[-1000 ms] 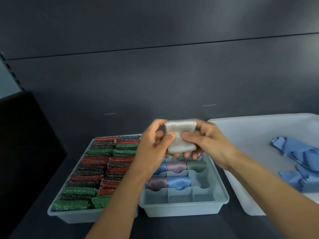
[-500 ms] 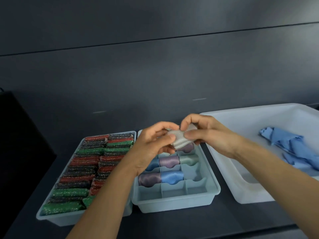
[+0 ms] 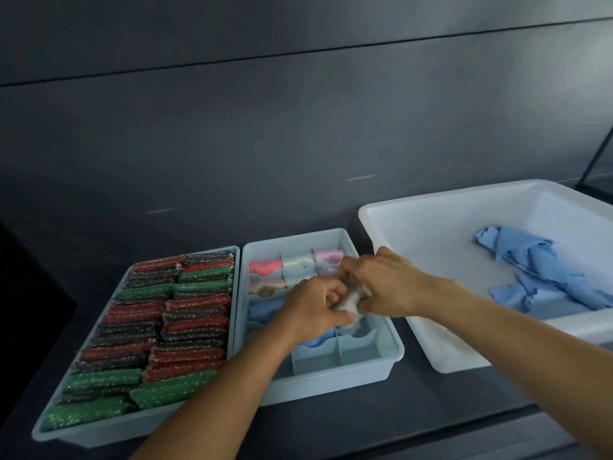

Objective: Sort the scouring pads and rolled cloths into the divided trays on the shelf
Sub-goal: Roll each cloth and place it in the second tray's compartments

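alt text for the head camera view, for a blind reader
The left hand and right hand grip a pale rolled cloth over a divided tray that holds pastel rolls in its far cells. Left of it sits a tray packed with red, green and dark scouring pads; right of it, a white bin with blue cloths.

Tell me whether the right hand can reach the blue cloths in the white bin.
Probably yes: the bin is open-topped beside the right hand, and nothing covers the blue cloths. But that hand is pinching a pale cloth.

Left hand (image 3: pixel 311 308) and right hand (image 3: pixel 386 287) together pinch a pale rolled cloth (image 3: pixel 350 302) above the divided tray's (image 3: pixel 331 390) right-hand compartments, on the shelf (image 3: pixel 365 411).
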